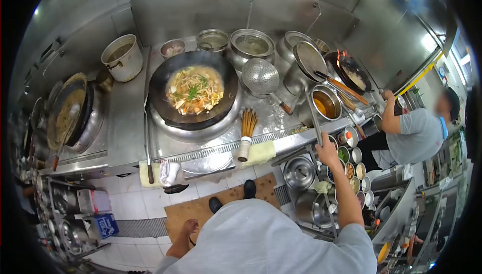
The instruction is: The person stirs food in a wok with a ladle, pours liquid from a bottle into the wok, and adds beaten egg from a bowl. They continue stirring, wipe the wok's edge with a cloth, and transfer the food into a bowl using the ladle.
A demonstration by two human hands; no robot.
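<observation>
My right hand [327,149] is closed around the metal handle of a ladle [315,121], whose far end reaches up among the pots right of the strainer. My left hand [190,227] hangs low beside my body, away from the stove, its fingers partly curled and small in view. A black wok [161,81] sits on the burner in front of me, holding noodles and vegetables [195,91] in broth. Right of the wok lies a perforated strainer [260,76]. A bamboo brush [246,136] rests near the counter's front edge, and a pot of orange-brown liquid [326,102] stands further right.
Pots [252,43] line the back of the stove. A long-handled tool [147,141] and cloths [169,172] lie at the front left. Ingredient containers [360,170] stand at lower right. A co-worker [416,133] works beside another flaming wok [351,71].
</observation>
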